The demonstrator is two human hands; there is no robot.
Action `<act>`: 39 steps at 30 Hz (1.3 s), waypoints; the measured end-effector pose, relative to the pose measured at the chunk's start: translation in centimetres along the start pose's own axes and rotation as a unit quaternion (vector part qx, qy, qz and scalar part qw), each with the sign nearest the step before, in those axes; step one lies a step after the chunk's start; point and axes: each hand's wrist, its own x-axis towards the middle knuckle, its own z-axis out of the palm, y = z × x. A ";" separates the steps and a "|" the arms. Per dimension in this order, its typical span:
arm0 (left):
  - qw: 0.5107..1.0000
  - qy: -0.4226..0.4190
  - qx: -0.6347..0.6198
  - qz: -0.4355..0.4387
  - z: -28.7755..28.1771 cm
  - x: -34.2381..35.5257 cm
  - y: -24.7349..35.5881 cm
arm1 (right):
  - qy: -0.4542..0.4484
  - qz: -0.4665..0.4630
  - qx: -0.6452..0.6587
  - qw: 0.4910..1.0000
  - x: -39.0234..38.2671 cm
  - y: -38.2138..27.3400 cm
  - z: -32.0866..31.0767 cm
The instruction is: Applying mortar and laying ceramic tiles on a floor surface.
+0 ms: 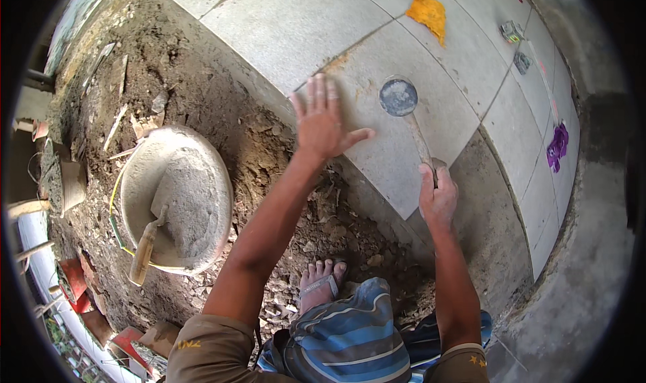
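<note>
My left hand (321, 122) lies flat with its fingers spread, at the left edge of a light grey floor tile (397, 151). In my right hand (439, 193) I grip the handle of a mallet (398, 96). Its round dark head, dusted pale on top, is over the same tile; whether it touches the surface I cannot tell. To my left, a round basin (219, 181) holds grey dry-looking mortar (195, 198). A trowel (142, 255) with a wooden handle leans over the basin's near rim, its blade in the mortar.
Laid tiles (289, 26) stretch to the far side. An orange cloth (428, 17) and a crumpled purple thing (558, 147) lie on them. Bare grey concrete (488, 208) shows right of my right hand. Loose soil and rubble (269, 174) surround the basin. My sandalled foot (321, 285) stands on rubble.
</note>
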 end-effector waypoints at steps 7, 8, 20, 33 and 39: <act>0.999 -0.042 0.003 -0.003 -1.5 -2.6 -4.1 | -0.008 0.002 0.032 0.999 0.7 -2.7 0.0; 0.999 -0.040 0.000 0.000 -1.4 -2.7 -4.0 | 0.010 -0.019 0.075 0.997 1.1 -3.2 0.2; 0.998 -0.056 0.017 -0.020 -1.4 -2.3 -3.0 | 0.017 -0.122 0.089 0.988 2.9 -4.3 0.2; 1.000 -0.014 0.006 -0.004 -0.8 -2.4 -3.3 | -0.171 -0.018 -0.118 0.978 1.9 -2.1 3.3; 1.000 -0.006 -0.023 -0.010 -0.5 -3.0 -3.6 | 0.031 -0.072 0.090 0.993 1.2 -4.3 3.7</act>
